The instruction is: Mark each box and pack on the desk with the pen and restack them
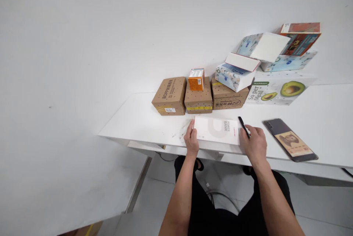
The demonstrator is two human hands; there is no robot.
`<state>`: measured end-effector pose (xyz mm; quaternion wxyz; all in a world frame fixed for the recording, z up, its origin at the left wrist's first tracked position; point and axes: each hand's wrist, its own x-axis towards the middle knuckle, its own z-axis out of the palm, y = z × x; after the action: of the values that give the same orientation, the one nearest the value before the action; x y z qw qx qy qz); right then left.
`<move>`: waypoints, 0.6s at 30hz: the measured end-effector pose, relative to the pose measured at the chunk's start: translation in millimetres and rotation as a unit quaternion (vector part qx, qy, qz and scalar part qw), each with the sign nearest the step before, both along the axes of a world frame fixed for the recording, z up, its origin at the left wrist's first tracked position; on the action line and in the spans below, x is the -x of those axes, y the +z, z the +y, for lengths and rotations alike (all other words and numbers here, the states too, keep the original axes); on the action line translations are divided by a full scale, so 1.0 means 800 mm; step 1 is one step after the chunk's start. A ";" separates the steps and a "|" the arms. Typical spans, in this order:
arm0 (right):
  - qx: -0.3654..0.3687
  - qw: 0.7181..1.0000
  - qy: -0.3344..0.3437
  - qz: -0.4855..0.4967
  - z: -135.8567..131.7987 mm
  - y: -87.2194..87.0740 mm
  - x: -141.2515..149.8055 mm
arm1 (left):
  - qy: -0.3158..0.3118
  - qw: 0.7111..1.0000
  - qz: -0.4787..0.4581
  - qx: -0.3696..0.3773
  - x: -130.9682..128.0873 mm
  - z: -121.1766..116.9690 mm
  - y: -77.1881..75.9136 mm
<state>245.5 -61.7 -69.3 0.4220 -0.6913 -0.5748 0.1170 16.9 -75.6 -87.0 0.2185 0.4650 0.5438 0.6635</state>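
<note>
A flat white box [216, 129] printed "POWER BANK" lies at the table's front edge, its long side running left to right. My left hand [191, 139] is closed on the box's left end, with the thumb at the near side. At the other end, my right hand [254, 142] is closed around a black pen [243, 126] that points up and to the left. The right fingers are close to the box's right end; whether they also grip it I cannot tell. A dark phone [290, 139] with a picture on its case lies right of my right hand.
Three brown cartons [171, 96] stand in a row behind the white box. On them sit a small orange box [196, 79] and a white-blue floral box [234, 75]. To the right, an avocado-print box [278, 90] supports more floral boxes and a red-brown box [300, 39]. A wall rises behind.
</note>
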 end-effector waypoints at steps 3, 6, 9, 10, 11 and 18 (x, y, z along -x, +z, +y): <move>0.105 0.989 -0.026 -0.102 0.015 -0.005 -0.018 | 0.023 0.999 0.030 0.007 -0.003 0.001 -0.002; 0.140 0.983 -0.029 -0.117 0.029 -0.014 -0.030 | 0.031 0.997 0.059 0.025 -0.004 0.001 -0.004; 0.123 0.985 -0.013 -0.119 0.035 -0.017 -0.037 | 0.037 0.996 0.071 0.038 -0.005 0.001 -0.004; 0.124 0.985 -0.004 -0.120 0.034 -0.016 -0.039 | 0.040 0.996 0.073 0.039 -0.005 0.001 -0.004; 0.124 0.986 0.001 -0.115 0.033 -0.013 -0.040 | 0.042 0.995 0.076 0.041 -0.006 0.000 -0.003; -0.040 0.967 -0.065 0.243 0.004 0.030 -0.034 | 0.052 0.990 0.113 0.068 -0.008 -0.002 0.000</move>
<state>273.1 -58.7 -45.2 0.5832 -0.6603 -0.4132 0.2303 23.0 -77.4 -86.6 0.1518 0.4925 0.6325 0.5783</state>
